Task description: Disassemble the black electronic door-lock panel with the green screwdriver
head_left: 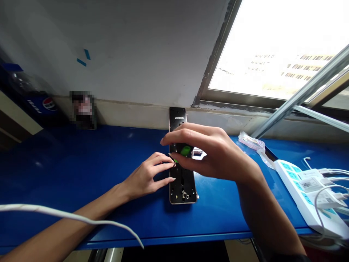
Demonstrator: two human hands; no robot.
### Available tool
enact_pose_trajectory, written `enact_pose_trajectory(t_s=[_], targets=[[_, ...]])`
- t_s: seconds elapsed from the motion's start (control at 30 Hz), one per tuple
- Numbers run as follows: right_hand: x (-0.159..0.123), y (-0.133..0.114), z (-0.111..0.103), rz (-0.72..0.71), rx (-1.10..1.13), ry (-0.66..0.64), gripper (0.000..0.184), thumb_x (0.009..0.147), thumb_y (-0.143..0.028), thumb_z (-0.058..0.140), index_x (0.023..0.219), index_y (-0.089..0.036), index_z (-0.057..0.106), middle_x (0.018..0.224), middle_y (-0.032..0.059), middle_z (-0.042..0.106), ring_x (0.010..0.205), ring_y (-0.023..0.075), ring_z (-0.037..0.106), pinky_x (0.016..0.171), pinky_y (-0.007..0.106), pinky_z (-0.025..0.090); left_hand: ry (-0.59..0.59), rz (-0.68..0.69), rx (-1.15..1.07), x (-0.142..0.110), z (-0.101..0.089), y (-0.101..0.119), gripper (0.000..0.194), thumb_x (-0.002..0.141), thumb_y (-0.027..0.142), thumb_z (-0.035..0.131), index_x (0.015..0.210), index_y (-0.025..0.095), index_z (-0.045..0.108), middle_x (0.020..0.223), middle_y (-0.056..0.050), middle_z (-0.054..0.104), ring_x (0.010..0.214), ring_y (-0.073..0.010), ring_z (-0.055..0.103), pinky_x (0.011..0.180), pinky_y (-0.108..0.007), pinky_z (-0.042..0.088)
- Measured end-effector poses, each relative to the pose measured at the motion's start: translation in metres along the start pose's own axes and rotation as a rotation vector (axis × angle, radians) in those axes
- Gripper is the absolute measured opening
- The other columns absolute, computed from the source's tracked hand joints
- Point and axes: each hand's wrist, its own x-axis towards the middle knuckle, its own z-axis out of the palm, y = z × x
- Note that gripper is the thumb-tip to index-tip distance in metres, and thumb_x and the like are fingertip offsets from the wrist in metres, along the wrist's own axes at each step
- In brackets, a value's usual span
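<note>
A long black metal panel (pixel 181 182) with screw holes and a small white label lies on the blue table, its far end near the wall. It looks like the back plate of a door lock. Over its middle, my right hand (pixel 209 153) grips a green and black screwdriver (pixel 186 150), mostly covered by the fingers. My left hand (pixel 152 171) reaches in from the left, thumb apart from the fingers, with fingertips at the panel's left part near the tool's lower end. Whether those fingertips pinch something small cannot be made out. A metal fitting (pixel 185 195) sticks up at the panel's near end.
A white power strip (pixel 297 193) with plugged chargers and cables lies at the right, near a clear plastic packet (pixel 251 141). A Pepsi bottle (pixel 40 102) stands at the far left. A white cable (pixel 81 218) crosses above my left forearm. Metal bars (pixel 300 98) slant before the window.
</note>
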Motion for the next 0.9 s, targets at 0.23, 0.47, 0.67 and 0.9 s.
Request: enact_pose_trajectory(t_s=[0.23, 0.47, 0.67, 0.9], targets=[[-0.003, -0.004, -0.006, 0.085, -0.112, 0.008, 0.015, 0.094, -0.016, 0.063, 0.106, -0.016, 0.072, 0.083, 0.001, 0.068, 0.067, 0.0093, 0.056, 0.059, 0.023, 0.042, -0.023, -0.107, -0.003, -0.002, 0.0, 0.001, 0.038, 0.091, 0.033, 0.077, 0.126, 0.024, 0.069, 0.133, -0.009, 0.059, 0.123, -0.0262, 0.059, 0.104, -0.043, 0.057], [-0.003, 0.0, -0.007, 0.096, -0.036, -0.019, 0.036, 0.087, -0.011, 0.063, 0.123, -0.016, 0.067, 0.1, 0.0032, 0.073, 0.075, 0.0103, 0.061, 0.064, 0.023, 0.046, -0.033, -0.127, 0.011, -0.002, 0.0, 0.0, 0.041, 0.09, 0.034, 0.077, 0.129, 0.025, 0.068, 0.138, -0.009, 0.056, 0.121, -0.0265, 0.059, 0.104, -0.044, 0.057], [-0.002, -0.002, -0.008, 0.08, 0.081, -0.027, 0.045, 0.087, -0.002, 0.059, 0.13, -0.016, 0.065, 0.11, 0.0033, 0.076, 0.083, 0.0091, 0.066, 0.072, 0.021, 0.05, -0.035, -0.129, 0.014, -0.002, 0.0, 0.0, 0.04, 0.091, 0.034, 0.077, 0.128, 0.026, 0.068, 0.135, -0.008, 0.056, 0.122, -0.0259, 0.059, 0.104, -0.042, 0.058], [-0.004, 0.003, -0.012, 0.12, -0.033, 0.011, 0.014, 0.094, -0.026, 0.069, 0.102, -0.016, 0.074, 0.088, 0.0018, 0.076, 0.067, 0.0085, 0.062, 0.063, 0.022, 0.048, -0.025, -0.118, 0.013, -0.003, 0.001, -0.002, 0.044, 0.091, 0.035, 0.077, 0.133, 0.026, 0.066, 0.133, -0.009, 0.058, 0.12, -0.026, 0.061, 0.103, -0.044, 0.058]])
